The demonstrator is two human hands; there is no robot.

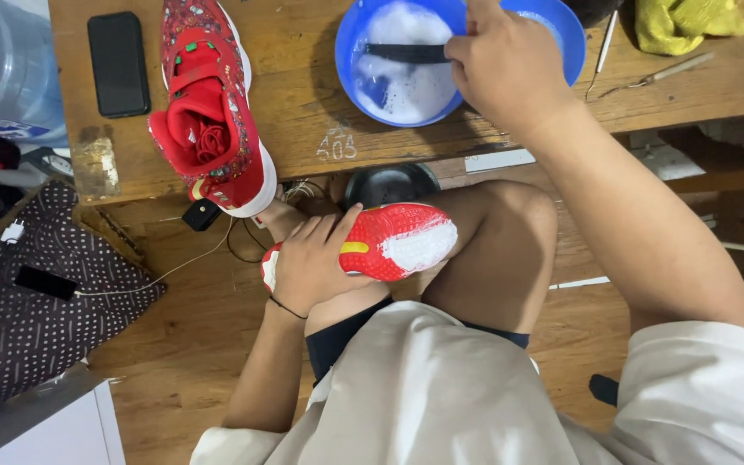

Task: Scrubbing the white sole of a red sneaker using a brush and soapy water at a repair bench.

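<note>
Here, left hand (307, 263) clamps ridged red sole, foam-smeared shoe (398, 241); right hand (505, 65) pinches dark brush (406, 53) w/ suds in round blue basin (561, 26).

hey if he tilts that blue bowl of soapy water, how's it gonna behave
The blue bowl likely sloshes, since foamy water fills it. Probably slippery where wet. It sits near the table edge, so a push could tip it off.

I'm seeing bare tabletop (303, 95) lying open left of my right hand (505, 65); the basin (561, 34) rim is hemming it in, tools (647, 77) crowding its right.
</note>
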